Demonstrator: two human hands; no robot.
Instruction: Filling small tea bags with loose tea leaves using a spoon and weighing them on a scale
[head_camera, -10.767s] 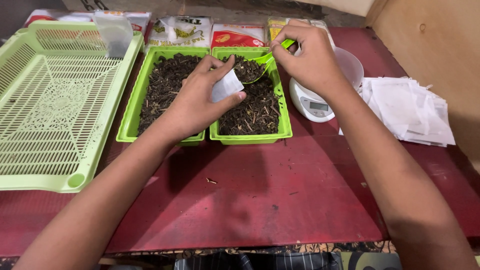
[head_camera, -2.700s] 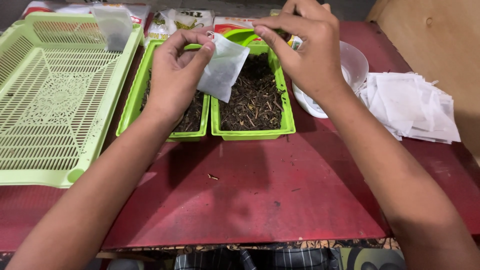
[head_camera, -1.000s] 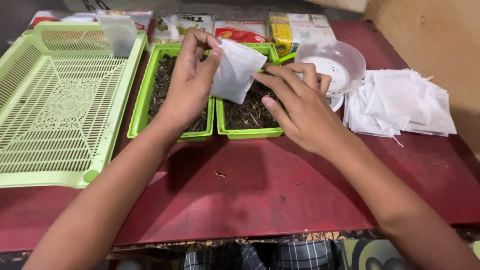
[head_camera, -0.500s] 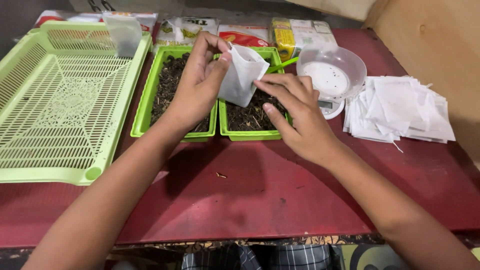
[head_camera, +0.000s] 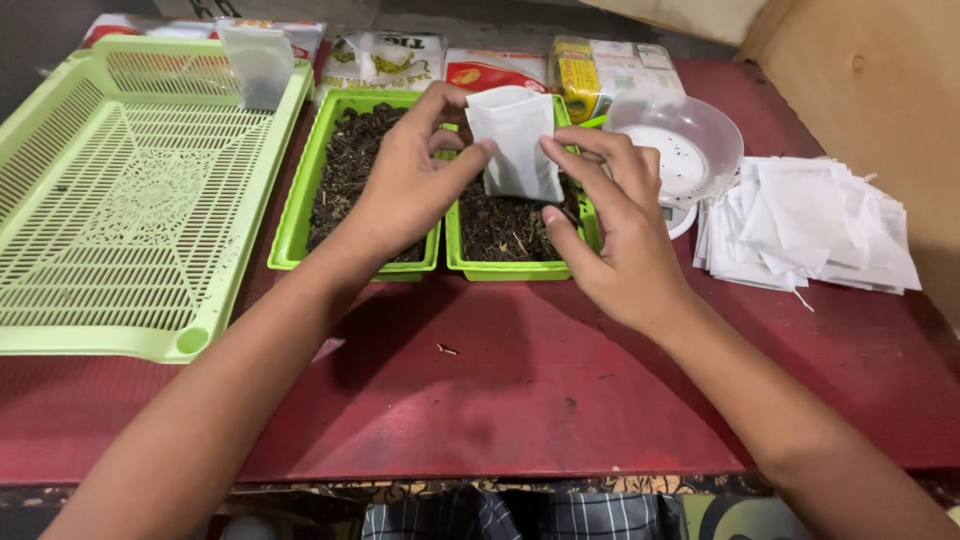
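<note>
i see the red table (head_camera: 480, 400) spread under everything, and on its left side lies the big pale green slotted basket tray (head_camera: 130, 210), with a small clear pouch (head_camera: 258, 62) leaning at its far right corner. next in size come my two forearms, both reaching in from the near edge and angling toward each other over the middle of the table. beyond them sit two bright green trays side by side: the left green tray (head_camera: 300, 190) and the right green tray (head_camera: 510, 268), both filled with dark dried leaves. to the right of those stands a clear bowl (head_camera: 700, 140) on a small white scale, and further right a loose stack of empty white filter bags (head_camera: 810, 225) lies flat on the table. printed packets (head_camera: 500, 70) line the far edge behind the trays. my left hand (head_camera: 405, 190) is raised over the gap between the two trays, wrist bent up, thumb and forefinger closed on the left edge of a small white filter bag (head_camera: 515, 140). my right hand (head_camera: 620, 235) comes in from the other side, palm down, its fingers (head_camera: 575, 155) pinching the bag's right edge, the lower fingers curled loosely beneath. the bag hangs upright between the two hands, above the far half of the right green tray, clear of the leaves.
</note>
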